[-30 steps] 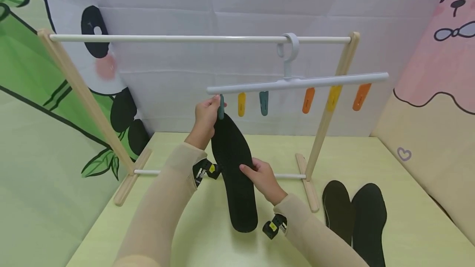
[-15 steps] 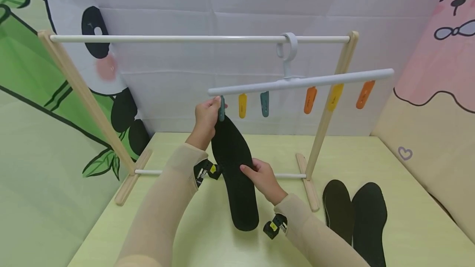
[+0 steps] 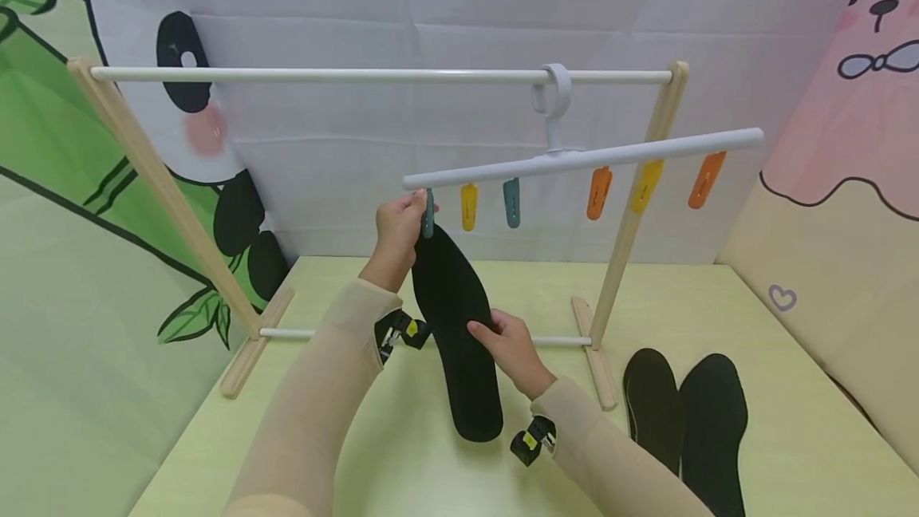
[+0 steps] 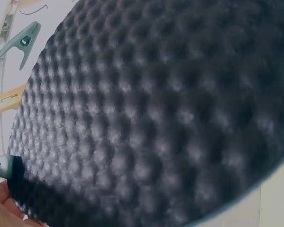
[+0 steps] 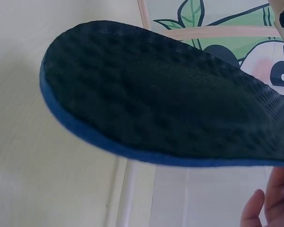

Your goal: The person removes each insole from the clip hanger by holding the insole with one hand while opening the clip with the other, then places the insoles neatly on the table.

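A black insole [image 3: 456, 325] hangs slantwise between both hands, its bumpy underside [image 4: 146, 113] filling the left wrist view. My left hand [image 3: 397, 234] pinches the teal clip [image 3: 428, 215] at the left end of the white hanger [image 3: 495, 170], right at the insole's upper tip. In the left wrist view that clip [image 4: 3, 166] meets the insole's edge; how far it bites is hard to see. My right hand [image 3: 515, 351] grips the insole's right edge around mid-length, thumb on top. The blue-edged heel [image 5: 99, 85] shows in the right wrist view.
The hanger hooks over the top bar [image 3: 323, 75] of a wooden rack and tilts, right end higher. Several more clips hang from it, such as a yellow clip [image 3: 469, 207] and an orange clip [image 3: 599, 193]. Two dark insoles [image 3: 714, 429] lie on the table [image 3: 797, 389] at right.
The hanger has tilted further, its left end a little lower and its right end higher. The insole's lower end has shifted slightly up and right. Both hands keep their holds.
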Available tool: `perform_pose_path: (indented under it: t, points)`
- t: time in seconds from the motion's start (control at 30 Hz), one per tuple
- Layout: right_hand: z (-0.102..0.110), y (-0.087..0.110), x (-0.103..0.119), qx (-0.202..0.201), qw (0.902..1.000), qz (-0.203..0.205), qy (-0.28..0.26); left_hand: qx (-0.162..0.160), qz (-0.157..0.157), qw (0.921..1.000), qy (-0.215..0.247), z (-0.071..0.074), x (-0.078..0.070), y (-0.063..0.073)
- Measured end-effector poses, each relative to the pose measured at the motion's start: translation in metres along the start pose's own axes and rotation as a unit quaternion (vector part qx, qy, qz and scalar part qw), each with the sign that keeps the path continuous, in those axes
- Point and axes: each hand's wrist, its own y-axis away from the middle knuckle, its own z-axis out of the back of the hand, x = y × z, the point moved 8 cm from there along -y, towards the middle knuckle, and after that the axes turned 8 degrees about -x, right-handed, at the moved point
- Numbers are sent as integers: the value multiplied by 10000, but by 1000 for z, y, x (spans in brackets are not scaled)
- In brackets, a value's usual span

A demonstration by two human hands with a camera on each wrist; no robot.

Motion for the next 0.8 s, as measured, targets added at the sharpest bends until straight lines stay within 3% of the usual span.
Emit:
perform_pose_path:
  t: [0.8]
  points:
    - [3, 3, -11, -59, 9999, -60, 86, -46, -58, 9999, 108, 0, 0, 2]
